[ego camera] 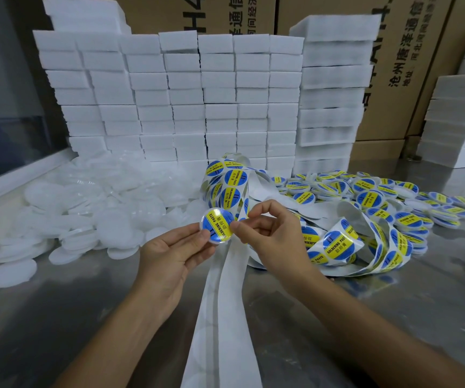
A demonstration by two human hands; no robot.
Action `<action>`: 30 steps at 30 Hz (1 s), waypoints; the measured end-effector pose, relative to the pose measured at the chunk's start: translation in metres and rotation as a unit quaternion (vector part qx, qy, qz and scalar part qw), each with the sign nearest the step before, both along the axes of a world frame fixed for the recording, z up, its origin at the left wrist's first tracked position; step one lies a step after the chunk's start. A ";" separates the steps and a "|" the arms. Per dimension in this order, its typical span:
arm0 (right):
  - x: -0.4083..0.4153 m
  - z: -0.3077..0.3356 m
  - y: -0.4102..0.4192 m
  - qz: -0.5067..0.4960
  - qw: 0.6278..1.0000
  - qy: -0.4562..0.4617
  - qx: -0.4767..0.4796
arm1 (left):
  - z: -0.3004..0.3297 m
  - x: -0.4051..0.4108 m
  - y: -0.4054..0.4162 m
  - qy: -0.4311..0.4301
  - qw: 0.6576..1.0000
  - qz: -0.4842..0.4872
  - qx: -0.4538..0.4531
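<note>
grip: left hand (169, 247) and right hand (270, 236) pinch one labelled lid (216, 226) between them.

Two hands: left hand (169, 247), right hand (270, 233). One lid (217, 225) between them. One sticker strip (335, 245). Plain lids (85, 203): heap, past counting. Labelled lids (366, 191): dozens. Foam blocks (186, 107): front wall seven columns across, more stacks beside. Cartons (410, 65): at least three.

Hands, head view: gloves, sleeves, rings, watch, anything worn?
Nothing worn that shows. The left hand and the right hand are both bare: no gloves, rings or finger cots. The left forearm and the right forearm are bare down to the frame's bottom edge, with no sleeve, watch or wrist strap in view.
</note>
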State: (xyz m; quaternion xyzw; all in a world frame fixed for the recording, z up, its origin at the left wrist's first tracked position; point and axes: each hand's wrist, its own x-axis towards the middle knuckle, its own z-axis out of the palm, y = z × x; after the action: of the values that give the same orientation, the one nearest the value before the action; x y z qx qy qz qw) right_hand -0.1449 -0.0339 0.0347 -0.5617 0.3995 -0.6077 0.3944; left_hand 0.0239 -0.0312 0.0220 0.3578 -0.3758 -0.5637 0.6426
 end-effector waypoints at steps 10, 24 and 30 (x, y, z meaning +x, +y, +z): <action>0.000 -0.002 0.000 -0.010 1.000 0.015 -0.004 | 0.002 -0.002 0.002 -0.005 1.000 0.015 0.007; 0.007 -0.008 0.001 -0.118 0.981 0.127 -0.090 | 0.003 -0.009 0.008 -0.061 0.995 0.063 -0.040; -0.005 -0.009 -0.008 -0.177 0.967 0.157 -0.095 | 0.009 -0.013 0.012 -0.029 0.997 0.002 -0.072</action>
State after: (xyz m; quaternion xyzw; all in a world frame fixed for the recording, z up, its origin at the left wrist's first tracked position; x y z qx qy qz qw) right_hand -0.1498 -0.0417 0.0255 -0.6054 0.4899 -0.6071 0.1578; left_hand 0.0112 -0.0194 0.0310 0.3270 -0.4332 -0.5233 0.6569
